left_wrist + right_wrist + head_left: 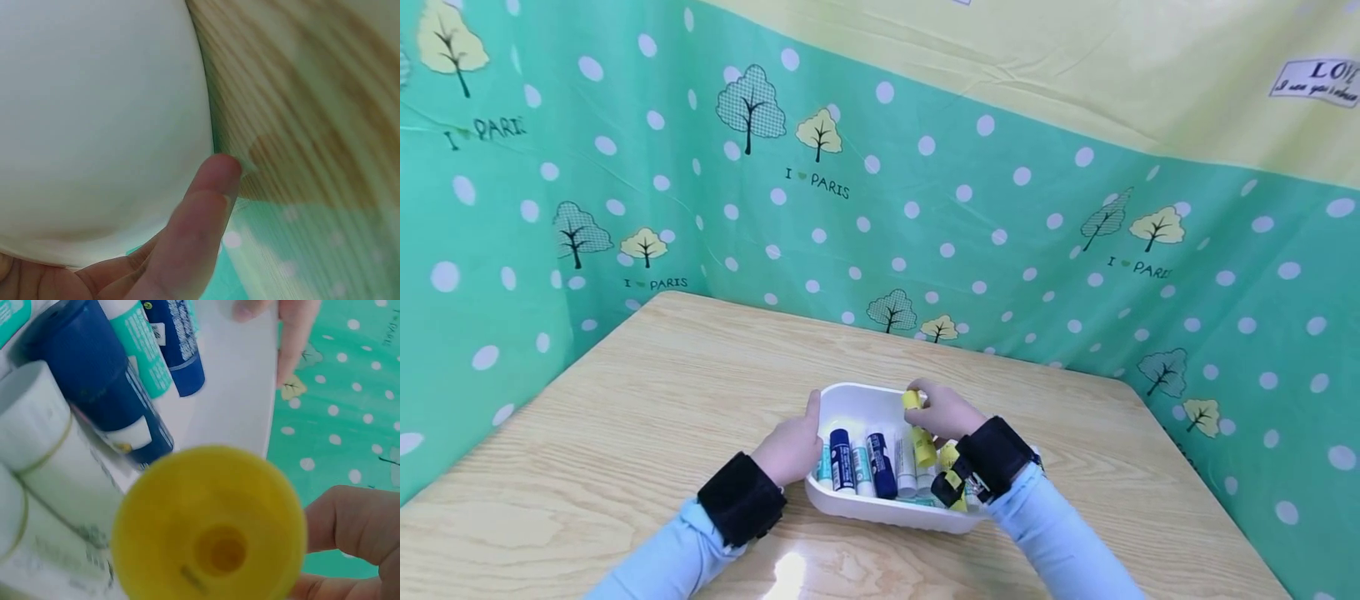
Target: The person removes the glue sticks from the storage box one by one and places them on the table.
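Observation:
My left hand [790, 450] grips the left side of a white plastic basket [887, 513]. In the right wrist view its thumb lies over the rim and its fingers are outside; the left wrist view shows fingers along the basket wall [106, 125]. Above the basket, my right hand [947, 408] holds a yellow glue stick [924, 450], its round end facing the camera in the right wrist view. Fingers cover its middle. Inside the basket lie navy glue sticks [842, 462], white ones [906, 472] and teal-labelled ones [862, 472], side by side.
The basket stands on a light wooden table [700, 392]. More yellow items [949, 456] lie at the basket's right end, partly hidden by the right wrist strap [997, 456]. A green dotted curtain [865, 217] hangs behind the table.

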A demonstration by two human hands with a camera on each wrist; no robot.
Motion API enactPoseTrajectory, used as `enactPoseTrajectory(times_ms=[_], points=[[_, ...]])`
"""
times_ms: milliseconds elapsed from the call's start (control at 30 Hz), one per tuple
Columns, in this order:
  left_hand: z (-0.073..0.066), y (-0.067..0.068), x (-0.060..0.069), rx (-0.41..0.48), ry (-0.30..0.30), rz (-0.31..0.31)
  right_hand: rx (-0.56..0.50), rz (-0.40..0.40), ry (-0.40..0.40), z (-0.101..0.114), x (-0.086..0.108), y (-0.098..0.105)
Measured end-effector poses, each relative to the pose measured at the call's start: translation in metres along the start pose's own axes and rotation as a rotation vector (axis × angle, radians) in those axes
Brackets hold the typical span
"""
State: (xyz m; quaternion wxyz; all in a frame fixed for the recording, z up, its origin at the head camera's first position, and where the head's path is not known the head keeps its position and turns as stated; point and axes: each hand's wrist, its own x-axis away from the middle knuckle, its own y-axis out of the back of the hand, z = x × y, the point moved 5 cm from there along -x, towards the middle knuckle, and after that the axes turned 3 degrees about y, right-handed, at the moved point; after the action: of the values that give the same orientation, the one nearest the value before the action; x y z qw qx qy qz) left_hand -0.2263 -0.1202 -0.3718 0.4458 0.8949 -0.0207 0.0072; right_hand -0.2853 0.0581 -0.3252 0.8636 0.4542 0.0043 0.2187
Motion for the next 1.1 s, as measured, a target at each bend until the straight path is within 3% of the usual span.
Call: enactPoseTrajectory(times_ms=[567, 1100], points=[[-0.003, 0.004, 0.003, 0.001, -0.014, -0.008, -0.041, -0.098, -0.008, -0.039, 0.036, 0.045], [0.0, 0.001, 0.0, -0.001, 0.003, 0.011, -0.116, -0.212, -0.08, -0.105, 0.074, 0.071]])
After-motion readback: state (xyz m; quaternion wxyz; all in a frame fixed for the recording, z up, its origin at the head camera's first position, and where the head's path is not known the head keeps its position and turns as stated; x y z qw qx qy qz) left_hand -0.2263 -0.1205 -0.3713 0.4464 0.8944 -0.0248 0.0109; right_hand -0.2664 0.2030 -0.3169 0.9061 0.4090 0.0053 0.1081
